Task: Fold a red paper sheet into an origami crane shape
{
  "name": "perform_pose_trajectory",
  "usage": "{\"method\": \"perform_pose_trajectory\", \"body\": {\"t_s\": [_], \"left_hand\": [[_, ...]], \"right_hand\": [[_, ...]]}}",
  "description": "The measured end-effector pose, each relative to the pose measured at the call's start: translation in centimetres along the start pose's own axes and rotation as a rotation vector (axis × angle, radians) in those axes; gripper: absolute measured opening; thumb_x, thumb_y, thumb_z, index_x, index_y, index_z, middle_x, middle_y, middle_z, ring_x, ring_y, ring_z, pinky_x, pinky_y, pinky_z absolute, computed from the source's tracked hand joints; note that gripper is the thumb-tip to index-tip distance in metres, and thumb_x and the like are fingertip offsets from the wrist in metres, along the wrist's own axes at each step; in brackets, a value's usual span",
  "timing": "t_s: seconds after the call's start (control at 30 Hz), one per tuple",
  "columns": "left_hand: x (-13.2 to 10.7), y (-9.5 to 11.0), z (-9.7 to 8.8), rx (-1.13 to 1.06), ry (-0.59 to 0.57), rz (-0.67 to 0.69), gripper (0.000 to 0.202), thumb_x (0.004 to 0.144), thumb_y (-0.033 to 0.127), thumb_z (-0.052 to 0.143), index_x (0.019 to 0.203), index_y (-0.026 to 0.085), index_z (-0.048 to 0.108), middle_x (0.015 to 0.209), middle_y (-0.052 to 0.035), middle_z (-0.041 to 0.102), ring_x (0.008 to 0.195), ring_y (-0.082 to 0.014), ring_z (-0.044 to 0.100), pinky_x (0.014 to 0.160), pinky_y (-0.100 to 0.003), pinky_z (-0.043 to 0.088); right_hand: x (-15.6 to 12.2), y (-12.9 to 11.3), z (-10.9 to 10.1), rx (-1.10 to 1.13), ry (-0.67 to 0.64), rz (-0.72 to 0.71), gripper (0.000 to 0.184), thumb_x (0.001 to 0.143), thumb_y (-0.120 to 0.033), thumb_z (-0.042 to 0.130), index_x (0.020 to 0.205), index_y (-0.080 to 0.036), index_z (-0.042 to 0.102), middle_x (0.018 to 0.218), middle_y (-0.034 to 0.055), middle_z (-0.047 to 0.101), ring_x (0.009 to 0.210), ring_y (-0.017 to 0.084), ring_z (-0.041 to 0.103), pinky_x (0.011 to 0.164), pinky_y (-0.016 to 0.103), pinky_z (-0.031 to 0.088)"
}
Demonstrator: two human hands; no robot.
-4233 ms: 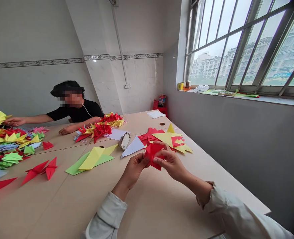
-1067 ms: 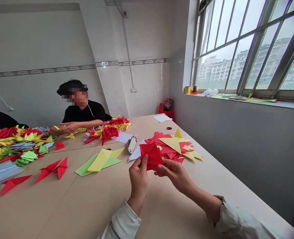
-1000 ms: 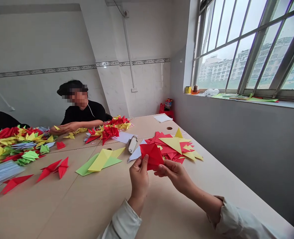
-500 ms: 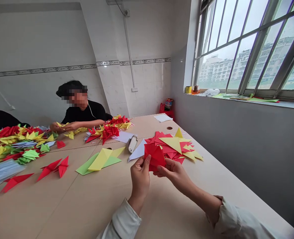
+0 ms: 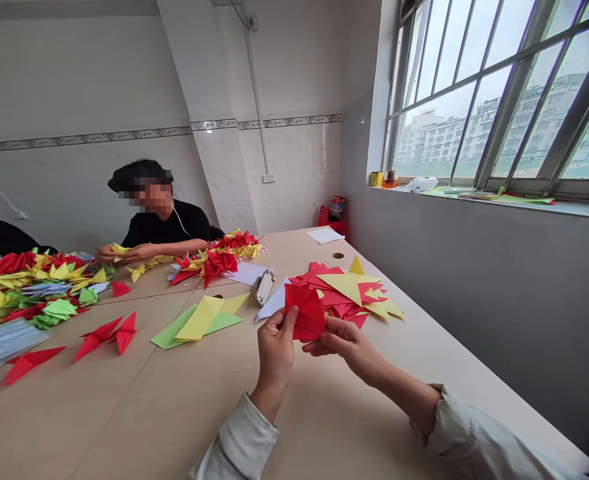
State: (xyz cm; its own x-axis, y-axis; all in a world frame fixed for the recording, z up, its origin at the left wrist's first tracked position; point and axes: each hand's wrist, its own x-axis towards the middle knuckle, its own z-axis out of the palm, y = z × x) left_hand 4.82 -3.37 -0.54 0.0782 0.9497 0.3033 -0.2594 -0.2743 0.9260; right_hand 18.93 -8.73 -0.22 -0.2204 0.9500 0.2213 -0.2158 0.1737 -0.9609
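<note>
Both my hands hold a folded square of red paper (image 5: 305,312) above the table. My left hand (image 5: 275,353) pinches its left edge with the thumb upright, and my right hand (image 5: 347,350) holds its lower right corner between thumb and fingers. Just beyond the paper lies a loose pile of red and yellow paper triangles (image 5: 344,292). A white paper triangle (image 5: 274,301) and a small metal stapler (image 5: 264,287) lie to the left of that pile. Yellow paper on a green sheet (image 5: 199,321) lies further left.
A co-worker (image 5: 164,227) across the light wood table (image 5: 174,413) handles yellow paper. Heaps of coloured paper cranes (image 5: 39,287) cover the far left, with red cranes (image 5: 105,337) nearer me. Another heap (image 5: 217,260) sits ahead. The wall and window sill (image 5: 494,200) bound the right.
The red paper has turned slightly and shifted left with my hands. My right hand has slid lower along it. The co-worker's hands now hold a yellow piece nearer the table.
</note>
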Motion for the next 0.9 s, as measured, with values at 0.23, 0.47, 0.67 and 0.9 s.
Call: {"method": "perform_pose_trajectory", "body": {"t_s": [0.23, 0.47, 0.67, 0.9], "left_hand": [[-0.1, 0.5, 0.1, 0.122, -0.059, 0.018, 0.029, 0.082, 0.041, 0.061, 0.089, 0.015, 0.070, 0.080, -0.0041, 0.070, 0.075, -0.0180, 0.061, 0.071, -0.027, 0.049], [-0.2, 0.8, 0.4, -0.045, -0.302, -0.083, 0.032, 0.084, 0.037, 0.059, 0.109, 0.017, 0.064, 0.101, -0.0079, 0.069, 0.093, -0.0205, 0.061, 0.083, -0.031, 0.047], [-0.4, 0.4, 0.5, -0.090, -0.240, -0.137, 0.032, 0.085, 0.037, 0.058, 0.110, 0.019, 0.064, 0.111, -0.0087, 0.067, 0.096, -0.0201, 0.061, 0.080, -0.028, 0.046], [-0.5, 0.3, 0.8, -0.205, -0.189, -0.192, 0.030, 0.082, 0.035, 0.061, 0.108, 0.019, 0.060, 0.104, -0.0070, 0.068, 0.088, -0.0174, 0.063, 0.074, -0.026, 0.046]], "right_hand": [[0.0, 0.0, 0.3, -0.043, 0.057, 0.037, 0.035, 0.081, -0.044, 0.063, 0.101, -0.015, 0.066, 0.098, 0.0114, 0.070, 0.088, 0.024, 0.068, 0.082, 0.040, 0.051], [0.3, 0.6, 0.1, -0.008, 0.196, 0.055, 0.040, 0.076, -0.051, 0.066, 0.091, -0.014, 0.067, 0.087, 0.0104, 0.071, 0.078, 0.021, 0.068, 0.075, 0.037, 0.052], [0.3, 0.5, 0.2, 0.000, 0.212, 0.057, 0.043, 0.073, -0.053, 0.068, 0.090, -0.014, 0.067, 0.086, 0.0110, 0.072, 0.079, 0.022, 0.068, 0.077, 0.038, 0.052], [0.4, 1.1, 0.1, -0.034, 0.212, -0.011, 0.041, 0.076, -0.051, 0.066, 0.098, -0.016, 0.065, 0.089, 0.0097, 0.071, 0.081, 0.022, 0.068, 0.077, 0.039, 0.053]]}}
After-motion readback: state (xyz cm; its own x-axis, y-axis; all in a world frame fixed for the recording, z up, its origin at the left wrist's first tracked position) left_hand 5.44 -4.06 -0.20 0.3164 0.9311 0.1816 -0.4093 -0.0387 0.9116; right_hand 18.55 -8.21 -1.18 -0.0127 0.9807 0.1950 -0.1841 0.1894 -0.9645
